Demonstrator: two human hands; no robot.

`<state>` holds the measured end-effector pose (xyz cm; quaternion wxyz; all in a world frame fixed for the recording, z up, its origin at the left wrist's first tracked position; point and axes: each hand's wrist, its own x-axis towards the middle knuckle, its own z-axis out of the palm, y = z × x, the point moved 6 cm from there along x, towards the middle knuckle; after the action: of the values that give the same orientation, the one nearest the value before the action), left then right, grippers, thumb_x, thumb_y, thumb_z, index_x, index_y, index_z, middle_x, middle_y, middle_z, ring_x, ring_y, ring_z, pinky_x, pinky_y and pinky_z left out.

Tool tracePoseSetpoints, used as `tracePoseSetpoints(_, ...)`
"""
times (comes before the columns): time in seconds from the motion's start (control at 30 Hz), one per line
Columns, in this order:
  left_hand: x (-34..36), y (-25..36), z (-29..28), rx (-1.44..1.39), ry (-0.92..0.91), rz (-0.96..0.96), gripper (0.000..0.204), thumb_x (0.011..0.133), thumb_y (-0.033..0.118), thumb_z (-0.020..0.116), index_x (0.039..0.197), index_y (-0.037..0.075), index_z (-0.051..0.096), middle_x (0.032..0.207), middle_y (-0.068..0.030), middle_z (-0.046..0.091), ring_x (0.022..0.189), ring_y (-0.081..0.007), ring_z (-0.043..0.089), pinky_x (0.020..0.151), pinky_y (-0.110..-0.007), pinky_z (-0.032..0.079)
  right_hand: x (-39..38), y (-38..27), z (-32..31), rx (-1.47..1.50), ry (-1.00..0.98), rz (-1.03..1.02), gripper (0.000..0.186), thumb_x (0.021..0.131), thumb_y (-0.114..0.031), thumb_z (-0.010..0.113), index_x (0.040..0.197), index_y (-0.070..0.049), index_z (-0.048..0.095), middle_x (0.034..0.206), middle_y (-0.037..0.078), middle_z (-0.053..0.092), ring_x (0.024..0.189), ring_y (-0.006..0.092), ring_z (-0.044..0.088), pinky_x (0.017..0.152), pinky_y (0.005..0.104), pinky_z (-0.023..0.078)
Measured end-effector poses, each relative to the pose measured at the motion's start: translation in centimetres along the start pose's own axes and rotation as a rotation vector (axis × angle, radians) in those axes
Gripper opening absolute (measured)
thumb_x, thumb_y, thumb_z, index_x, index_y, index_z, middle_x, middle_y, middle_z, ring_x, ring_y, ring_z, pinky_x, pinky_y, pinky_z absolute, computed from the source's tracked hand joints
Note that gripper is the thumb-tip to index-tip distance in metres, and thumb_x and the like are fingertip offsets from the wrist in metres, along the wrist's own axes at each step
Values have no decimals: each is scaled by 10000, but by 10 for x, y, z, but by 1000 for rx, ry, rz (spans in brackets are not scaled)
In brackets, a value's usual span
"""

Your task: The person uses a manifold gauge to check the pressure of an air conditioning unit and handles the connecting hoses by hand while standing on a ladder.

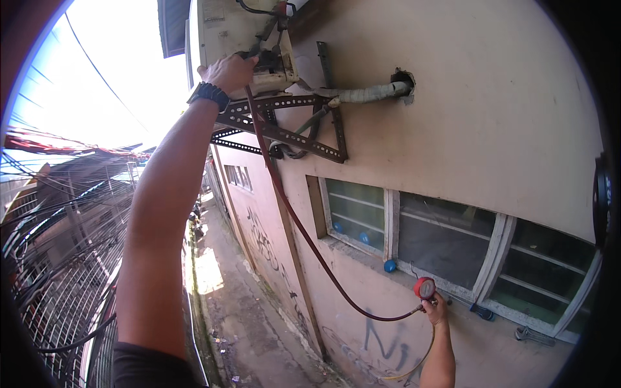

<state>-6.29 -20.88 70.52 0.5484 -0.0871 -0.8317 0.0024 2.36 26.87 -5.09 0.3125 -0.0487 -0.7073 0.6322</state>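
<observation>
My left hand (229,71) reaches up to the valve area (268,61) of an off-white outdoor air-conditioner unit (213,26), fingers curled at the top of a dark red hose (278,184); the exact fitting under them is hidden. The hose hangs in a long curve down to a round red pressure gauge (425,289), which my right hand (436,309) grips at the lower right. A thinner yellow hose (424,354) hangs from the gauge. The unit sits on a perforated metal bracket (284,140), beside a wrapped pipe (369,94) entering a hole in the wall.
Below is a barred window (427,236) with a blue ball (389,265) on its sill (349,249), plus a dark tool (482,312) and wrenches (533,336). A narrow alley (239,323) lies far beneath. Dense overhead cables (65,213) run close on the left.
</observation>
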Motion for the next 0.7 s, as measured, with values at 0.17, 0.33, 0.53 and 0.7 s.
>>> tracePoseSetpoints(0.17, 13, -18, 6, -152, -71, -60, 524, 964, 588, 587, 967, 99, 776, 1129, -125, 754, 1122, -325, 690, 985, -576, 405, 2, 4, 4, 9, -47, 11, 357, 864, -50, 660, 1217, -1, 643, 981, 87, 659, 703, 167, 702, 630, 316, 609)
tracePoseSetpoints(0.33, -6, 2, -5, -20, 227, -10, 495, 975, 554, 594, 1027, 98, 778, 1077, -114, 763, 1096, -321, 702, 1035, -555, 374, -4, -4, 5, 13, -42, -6, 346, 868, -45, 653, 1210, 2, 636, 962, 85, 673, 711, 161, 700, 636, 314, 606)
tracePoseSetpoints(0.53, 17, -25, 4, -76, -149, -29, 516, 971, 559, 593, 1143, 95, 741, 1138, -116, 749, 1146, -320, 680, 1010, -568, 409, 0, -6, 11, 16, -48, -49, 359, 863, -53, 659, 1217, 5, 637, 958, 84, 677, 708, 161, 700, 635, 308, 603)
tracePoseSetpoints(0.7, -3, 2, 8, -94, 184, -126, 409, 984, 500, 606, 1104, 147, 775, 1189, -92, 745, 1182, -295, 670, 1056, -559, 326, -1, 2, 3, 14, -1, -23, 363, 857, -80, 673, 1209, 4, 646, 958, 84, 675, 712, 162, 702, 636, 315, 603)
